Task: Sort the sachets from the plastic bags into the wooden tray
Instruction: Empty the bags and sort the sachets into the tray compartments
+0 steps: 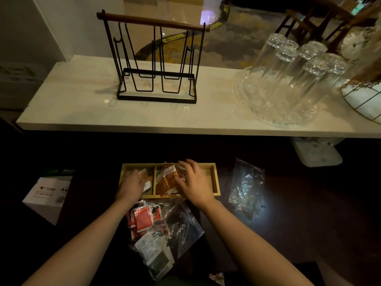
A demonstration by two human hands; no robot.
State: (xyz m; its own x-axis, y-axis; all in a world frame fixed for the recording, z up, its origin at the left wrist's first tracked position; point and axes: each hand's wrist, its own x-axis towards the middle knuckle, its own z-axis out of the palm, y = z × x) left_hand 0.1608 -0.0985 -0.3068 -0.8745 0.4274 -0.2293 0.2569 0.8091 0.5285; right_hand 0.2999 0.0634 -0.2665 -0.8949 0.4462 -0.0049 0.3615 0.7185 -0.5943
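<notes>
A wooden tray with three compartments lies on the dark surface in front of me. Orange-brown sachets stand bunched in its middle compartment. My right hand rests on them with fingers spread over their right side. My left hand is in the left compartment, fingers closed on a small pale sachet. Near me, a clear plastic bag holds red sachets and grey-white sachets. A second plastic bag, crumpled and apparently without contents, lies right of the tray.
A white box of A4 paper sits at the left. Above, a white shelf carries a black wire rack, upturned glasses on a glass tray, and a wire basket. A white block lies under the shelf at right.
</notes>
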